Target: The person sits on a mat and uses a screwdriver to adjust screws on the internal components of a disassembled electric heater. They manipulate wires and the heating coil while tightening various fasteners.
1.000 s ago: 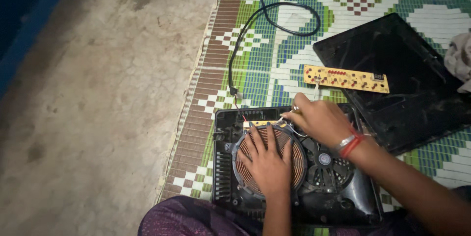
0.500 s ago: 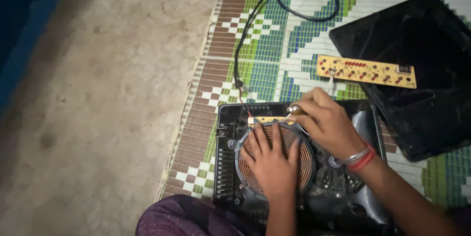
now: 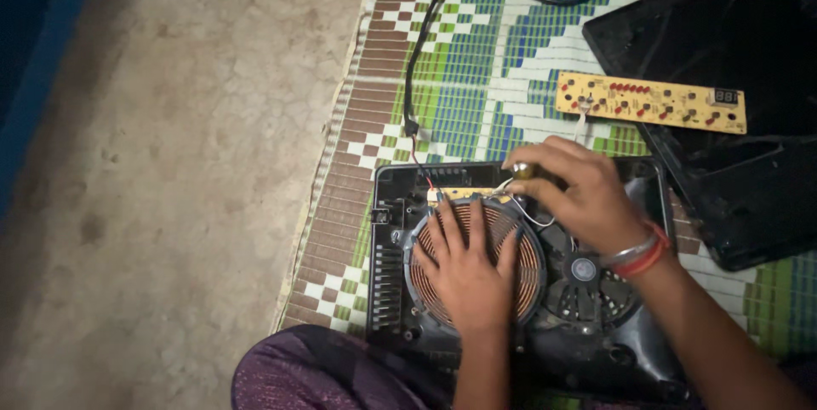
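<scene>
- Right hand (image 3: 579,197) curled tight around a small brass-coloured tool handle (image 3: 522,171) (tip hidden), at the cooker base's (image 3: 391,206) far edge.
- Left hand (image 3: 466,269) flat, fingers spread, pressing the copper coil (image 3: 523,269), gripping nothing.
- Yellow circuit board (image 3: 651,103) lies apart on the woven mat (image 3: 477,61).

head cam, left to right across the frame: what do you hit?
Bare concrete floor → brown border of the woven mat → left hand flat on the copper coil → right hand gripping a small tool → black cover panel.
</scene>
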